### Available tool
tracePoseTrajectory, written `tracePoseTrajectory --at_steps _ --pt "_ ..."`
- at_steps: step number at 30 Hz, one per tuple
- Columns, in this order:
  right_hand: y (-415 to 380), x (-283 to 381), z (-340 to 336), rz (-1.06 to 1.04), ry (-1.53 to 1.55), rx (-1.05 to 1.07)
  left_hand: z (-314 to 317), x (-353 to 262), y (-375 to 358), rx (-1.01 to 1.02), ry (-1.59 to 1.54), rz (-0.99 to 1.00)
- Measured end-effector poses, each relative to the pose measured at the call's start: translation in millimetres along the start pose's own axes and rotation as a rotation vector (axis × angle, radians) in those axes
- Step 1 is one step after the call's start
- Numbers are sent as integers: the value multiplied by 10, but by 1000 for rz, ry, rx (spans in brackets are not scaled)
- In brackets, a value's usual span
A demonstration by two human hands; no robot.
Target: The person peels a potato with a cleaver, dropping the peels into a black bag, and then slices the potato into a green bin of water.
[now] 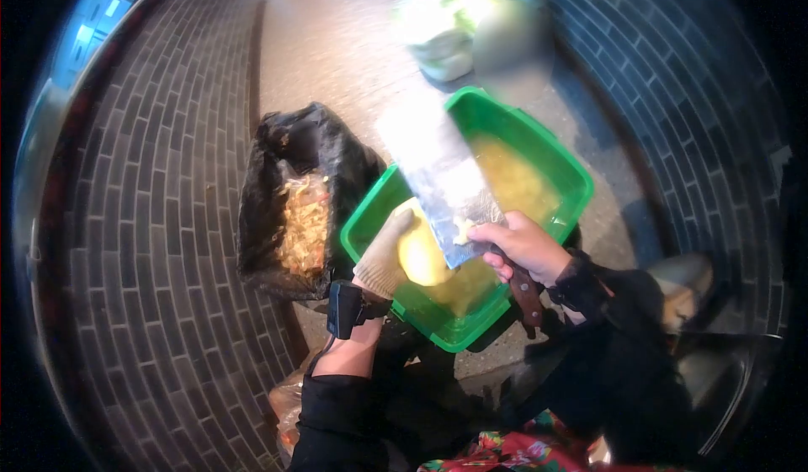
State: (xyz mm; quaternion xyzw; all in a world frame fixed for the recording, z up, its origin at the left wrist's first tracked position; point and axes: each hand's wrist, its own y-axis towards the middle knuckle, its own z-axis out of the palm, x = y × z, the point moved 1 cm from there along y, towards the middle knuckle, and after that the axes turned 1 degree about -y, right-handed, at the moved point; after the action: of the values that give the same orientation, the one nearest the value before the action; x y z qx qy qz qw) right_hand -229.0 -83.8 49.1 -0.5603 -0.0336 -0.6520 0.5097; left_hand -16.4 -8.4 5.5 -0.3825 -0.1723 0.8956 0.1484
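My left hand point(383, 257) wears a light knit glove and grips a peeled yellow potato point(423, 249) over a green tub point(581, 182). My right hand point(526, 249) is closed around the wooden-handled cleaver point(442, 169), thumb on the lower blade. The wide, shiny blade slants up and to the left across the tub, its lower end beside the potato. A small pale piece point(463, 230) sits on the blade by my right thumb. Yellow pieces point(518, 177) lie in cloudy liquid in the tub.
A black-lined container point(337, 152) with peelings point(305, 224) stands left of the tub. Beyond the tub is a blurred pale green bundle point(446, 30). Brick-patterned surfaces point(160, 194) flank the light floor point(337, 60). A clear plastic bag point(289, 405) lies at lower left.
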Motion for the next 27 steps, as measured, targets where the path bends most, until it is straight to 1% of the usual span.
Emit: tracePoseTrajectory --at_steps 2,3,4,5,6,7,8,10,11,12,13,14,15,16,17,18,19,20,21,22,24,25,26,27 --pt "-26 38 21 112 -94 47 189 -19 -44 -151 -241 52" --pt "-9 14 18 113 -96 47 246 -49 -69 -158 -274 23" --pt "21 -43 17 133 -100 85 175 -13 -41 -157 -276 25" --pt "41 -93 26 153 -104 122 43 48 10 -148 -95 78" --pt "54 -120 43 154 -109 124 42 45 26 -139 85 132" --pt "62 -148 67 123 -116 116 94 98 16 -159 174 207" --pt "66 -162 92 94 -126 111 88 129 12 -163 170 214" --pt "62 -145 116 58 -107 125 41 193 27 -177 12 161" --pt "54 -127 121 7 -100 85 32 219 56 -140 -85 133" --pt "48 -103 126 -45 -94 45 68 203 53 -138 -87 141" --pt "49 -108 134 -52 -105 49 126 172 35 -116 -172 93" --pt "54 -141 129 -164 -141 -69 172 148 20 -90 -256 49" --pt "65 -165 120 -285 -182 -182 153 167 29 -79 -255 74" --pt "83 -191 88 -316 -206 -170 97 212 49 -106 -261 68" --pt "103 -193 9 -452 -457 -297 99 196 66 -124 -263 75" --pt "123 -151 -59 -601 -710 -431 176 153 55 -223 -207 96" --pt "131 -139 -134 -613 -557 -460 116 197 85 -236 -177 129" --pt "101 -98 -175 -620 -409 -480 82 241 130 -202 -201 137" --pt "-49 36 -131 -692 -306 -595 94 253 142 -197 -164 227" --pt "-263 192 -65 -759 -193 -701 77 242 157 -180 -136 222" --pt "-836 504 103 -1032 -346 -1031 21 238 175 -75 315 506" --pt "-1131 650 273 -1215 -183 -972 90 213 176 -209 -19 288" --pt "-1405 750 437 -1369 -13 -904 158 196 138 -214 -52 322" --pt "-1623 837 631 -1485 -13 -966 205 193 107 -230 -33 354"
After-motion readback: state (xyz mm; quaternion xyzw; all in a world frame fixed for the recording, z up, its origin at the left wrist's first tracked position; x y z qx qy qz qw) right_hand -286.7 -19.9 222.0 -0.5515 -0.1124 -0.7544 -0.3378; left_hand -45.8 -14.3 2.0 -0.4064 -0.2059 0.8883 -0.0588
